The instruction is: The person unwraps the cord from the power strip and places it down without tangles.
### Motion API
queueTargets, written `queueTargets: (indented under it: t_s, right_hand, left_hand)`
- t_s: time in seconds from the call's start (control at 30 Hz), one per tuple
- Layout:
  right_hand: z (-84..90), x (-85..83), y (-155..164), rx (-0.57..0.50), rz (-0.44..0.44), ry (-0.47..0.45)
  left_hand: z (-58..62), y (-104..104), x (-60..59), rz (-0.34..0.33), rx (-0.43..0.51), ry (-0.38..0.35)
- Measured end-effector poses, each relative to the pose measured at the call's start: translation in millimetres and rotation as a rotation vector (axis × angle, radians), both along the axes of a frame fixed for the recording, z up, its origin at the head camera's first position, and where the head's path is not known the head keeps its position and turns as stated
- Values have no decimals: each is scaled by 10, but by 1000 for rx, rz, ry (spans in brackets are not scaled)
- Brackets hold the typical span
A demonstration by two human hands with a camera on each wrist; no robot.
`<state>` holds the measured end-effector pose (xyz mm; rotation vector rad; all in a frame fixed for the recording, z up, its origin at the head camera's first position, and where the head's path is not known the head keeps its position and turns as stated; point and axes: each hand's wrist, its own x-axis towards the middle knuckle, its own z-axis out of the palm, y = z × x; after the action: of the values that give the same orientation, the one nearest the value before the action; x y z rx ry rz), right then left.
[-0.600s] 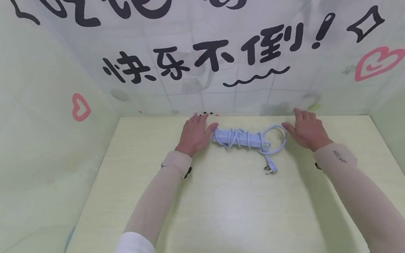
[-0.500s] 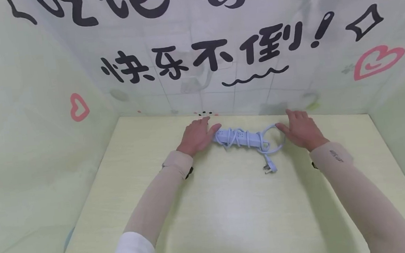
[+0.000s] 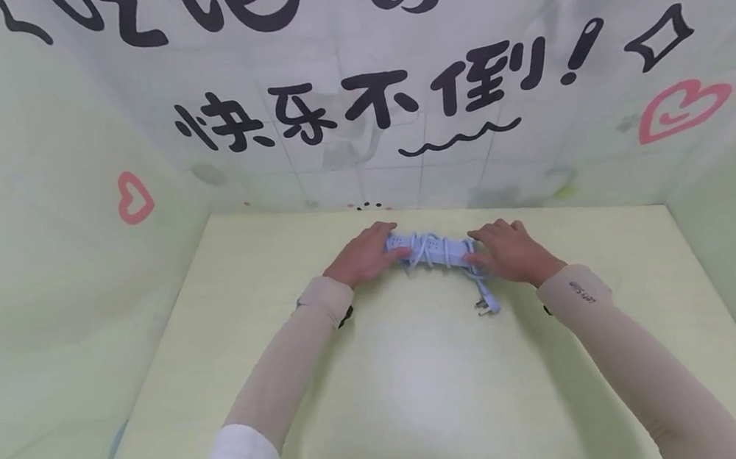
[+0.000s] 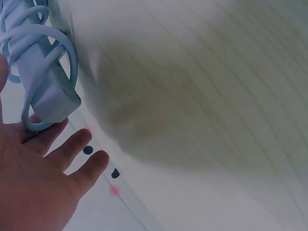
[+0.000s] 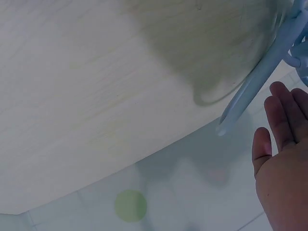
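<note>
A pale blue power strip [image 3: 433, 250], its cord [image 3: 424, 248] wound round the body, lies near the table's back edge in the head view. My left hand [image 3: 365, 255] holds its left end, thumb on the near side and index finger on the far side. In the left wrist view the other left fingers [image 4: 89, 168] spread loosely past the strip's end. At the right end my right hand [image 3: 510, 251] grips strip and cord between thumb and fingers; a cord loop [image 5: 260, 72] juts past it in the right wrist view. The three-pin plug [image 3: 488, 303] lies just in front.
The light wooden table [image 3: 416, 387] ends at a printed white cloth wall [image 3: 310, 183] close behind the strip. Similar cloth walls [image 3: 66, 273] stand at the left and right sides.
My right hand has moved left from beside the cord loop to the strip's right end. The left hand has shifted slightly, its thumb now on the strip's near side. The strip stays put.
</note>
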<state>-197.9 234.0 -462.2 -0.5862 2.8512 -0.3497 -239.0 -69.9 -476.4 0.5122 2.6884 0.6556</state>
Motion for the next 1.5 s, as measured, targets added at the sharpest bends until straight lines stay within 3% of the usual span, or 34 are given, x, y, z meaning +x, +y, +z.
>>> queueTargets:
  t_s: [0.2,0.43,0.77,1.0,1.13,1.23,1.33,1.5]
  right_hand:
    - [-25,11,-17,28,22,-2]
    - [-77,22,-38,7,20,2]
    - [-123,87,-96,-119,-27,13]
    - [-63,157,-73,-241,-58,-12]
    - [15,163,20,-351,-102,37]
    - [68,130,113,-377,-136,78]
    - [95,113,188,-388,-188,26]
    - [46,119,204,-407,-226,-55]
  left_hand:
    - [5,18,-20,4,-13,9]
    - [-19,63,-24,-37,-41,61]
    - [-45,100,-5,-91,-37,60]
    - [-129,52,47,-159,-28,161]
    - [-146,-8,54,-182,-6,247]
    - [-124,-42,54,-212,35,301]
    - [-93,-70,56,-230,90,327]
    - [-55,-103,48,-197,181,371]
